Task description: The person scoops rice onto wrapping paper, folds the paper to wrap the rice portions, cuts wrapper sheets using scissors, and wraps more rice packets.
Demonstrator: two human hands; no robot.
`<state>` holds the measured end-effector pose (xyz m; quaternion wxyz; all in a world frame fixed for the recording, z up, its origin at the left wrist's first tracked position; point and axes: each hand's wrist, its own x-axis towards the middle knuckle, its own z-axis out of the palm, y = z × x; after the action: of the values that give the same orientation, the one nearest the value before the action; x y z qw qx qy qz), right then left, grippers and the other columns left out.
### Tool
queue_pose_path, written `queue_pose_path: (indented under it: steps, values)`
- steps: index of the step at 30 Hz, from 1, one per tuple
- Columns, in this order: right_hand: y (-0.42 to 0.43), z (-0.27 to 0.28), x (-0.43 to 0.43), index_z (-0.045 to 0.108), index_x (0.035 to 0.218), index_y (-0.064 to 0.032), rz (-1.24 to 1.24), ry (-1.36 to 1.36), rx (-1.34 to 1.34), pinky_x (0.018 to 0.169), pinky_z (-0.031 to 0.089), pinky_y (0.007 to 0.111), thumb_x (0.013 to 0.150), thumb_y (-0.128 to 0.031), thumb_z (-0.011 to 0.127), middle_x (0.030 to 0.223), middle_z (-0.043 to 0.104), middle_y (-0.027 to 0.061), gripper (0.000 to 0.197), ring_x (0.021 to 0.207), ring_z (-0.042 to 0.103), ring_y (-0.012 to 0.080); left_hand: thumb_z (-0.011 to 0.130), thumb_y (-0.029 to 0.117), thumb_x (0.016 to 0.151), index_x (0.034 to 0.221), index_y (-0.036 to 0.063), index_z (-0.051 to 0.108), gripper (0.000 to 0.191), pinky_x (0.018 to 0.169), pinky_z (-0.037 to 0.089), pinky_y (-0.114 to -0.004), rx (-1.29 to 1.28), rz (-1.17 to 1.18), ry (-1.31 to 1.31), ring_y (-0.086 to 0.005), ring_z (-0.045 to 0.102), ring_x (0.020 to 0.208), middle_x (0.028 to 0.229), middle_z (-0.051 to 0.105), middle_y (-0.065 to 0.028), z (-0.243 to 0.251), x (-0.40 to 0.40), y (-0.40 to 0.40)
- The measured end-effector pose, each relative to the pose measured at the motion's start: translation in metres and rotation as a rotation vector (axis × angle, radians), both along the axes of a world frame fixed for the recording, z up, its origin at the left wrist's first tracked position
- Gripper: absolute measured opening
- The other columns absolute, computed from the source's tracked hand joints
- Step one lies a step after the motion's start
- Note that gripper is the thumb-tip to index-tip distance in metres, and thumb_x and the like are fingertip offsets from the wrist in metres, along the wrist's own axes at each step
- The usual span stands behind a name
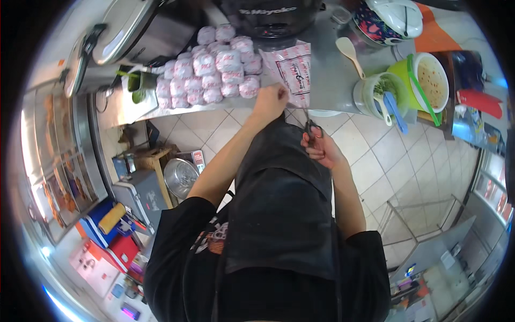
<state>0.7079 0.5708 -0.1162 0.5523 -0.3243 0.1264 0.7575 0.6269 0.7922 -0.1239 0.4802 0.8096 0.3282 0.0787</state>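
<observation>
My left hand (272,102) is at the front edge of the steel counter, fingers curled at the near left side of the printed wrapping paper (297,74). It seems to pinch the paper there, though the fingertips are partly hidden. In my right hand (322,149) is a pair of black-handled scissors (309,124), the blades pointing up at the paper's near edge. The paper is white with red print. Left of it, several round bundles in similar printed wrapping (205,64) are stacked in rows.
A black rice cooker (273,18) stands behind the paper. To the right are a wooden spoon (350,54), a tub of green herbs with utensils (380,94) and a white bucket of sauce (432,82). A green-stained container (136,82) sits at the counter's left end.
</observation>
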Motion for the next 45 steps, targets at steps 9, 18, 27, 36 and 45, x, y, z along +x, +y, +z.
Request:
queue_pose_path:
  steps: [9,18,27,36,45]
  values:
    - [-0.011,0.072,0.017,0.047,0.082,-0.0083,-0.348,-0.069,0.559,0.041,0.019,0.016,0.082,-0.057,0.058,0.080,0.042,0.0015,0.050,0.045,0.024,-0.0001,0.057,0.010,0.090,0.091,-0.0035,0.061,0.014,0.056,0.045,-0.023,-0.140,-0.216,-0.332,-0.0085,0.056,0.060,0.072,0.062,-0.0049,0.163,0.095,0.005]
    - [0.047,0.031,-0.001,0.051,0.088,-0.0114,-0.179,-0.008,0.113,0.038,0.017,0.016,0.094,-0.044,0.047,0.085,0.052,0.0005,0.033,0.043,0.023,0.0007,0.061,0.012,0.087,0.090,-0.0041,0.062,0.016,0.054,0.048,-0.027,-0.137,-0.142,0.082,-0.0109,0.062,0.058,0.065,0.063,-0.0077,0.028,0.060,0.014]
    - [0.053,0.016,-0.010,0.052,0.085,-0.0130,-0.313,0.283,0.169,0.038,0.017,0.017,0.090,-0.052,0.051,0.081,0.054,0.0005,0.039,0.043,0.024,0.0014,0.062,0.009,0.087,0.099,-0.0035,0.060,0.018,0.048,0.033,-0.019,-0.605,0.021,0.217,-0.0050,0.044,0.056,0.078,0.059,-0.0040,0.045,0.049,0.030]
    - [0.055,0.027,-0.023,0.052,0.091,-0.0118,-0.352,0.166,0.135,0.041,0.019,0.018,0.091,-0.049,0.050,0.083,0.053,-0.0001,0.037,0.046,0.026,0.0013,0.062,0.013,0.089,0.088,-0.0019,0.060,0.015,0.046,0.040,-0.021,-0.397,-0.010,0.288,-0.0063,0.052,0.053,0.065,0.059,-0.0029,0.067,0.048,0.005]
    - [0.057,0.032,-0.024,0.054,0.089,-0.0116,-0.344,0.150,0.092,0.041,0.019,0.019,0.091,-0.047,0.053,0.081,0.055,0.0009,0.036,0.045,0.026,0.0019,0.062,0.013,0.089,0.090,-0.0041,0.058,0.018,0.048,0.044,-0.022,-0.458,0.046,0.160,-0.0076,0.055,0.057,0.070,0.061,-0.0051,0.056,0.034,0.001]
